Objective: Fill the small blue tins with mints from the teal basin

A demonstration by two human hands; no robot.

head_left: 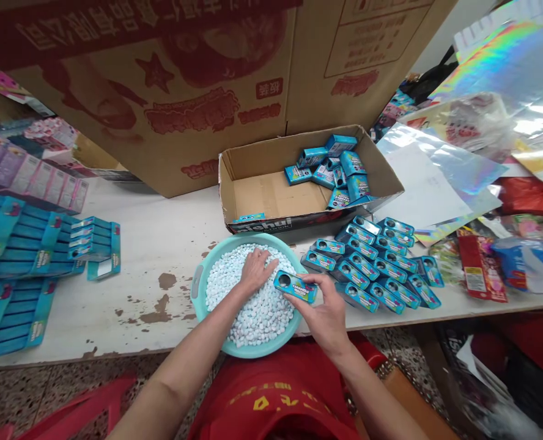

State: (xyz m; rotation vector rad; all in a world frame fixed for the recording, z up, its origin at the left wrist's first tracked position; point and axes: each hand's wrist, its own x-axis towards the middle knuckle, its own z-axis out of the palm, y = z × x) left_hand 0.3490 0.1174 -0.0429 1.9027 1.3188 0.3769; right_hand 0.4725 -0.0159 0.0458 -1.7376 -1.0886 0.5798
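In front of me, a turquoise plastic basin point(198, 287) is filled with small pale blue and white candies point(253, 324). My left hand point(254, 270) rests on the candies, thumb and fingers apart, with the fingertips partly hidden among them. Over the basin's right side, my right hand point(324, 308) holds a small blue candy box point(295, 287) between thumb and fingers. The box's round dark window faces up. Just right of that hand, several similar blue boxes point(361, 266) stand packed close together on the table.
A shallow open carton point(262, 189) behind the basin contains several blue boxes point(340, 168) in a heap. A large cardboard box point(207, 79) rises behind it. Stacked blue display packs point(14, 244) stand at the left. Shiny sheets point(519, 79) and plastic packets point(480, 266) lie at the right.
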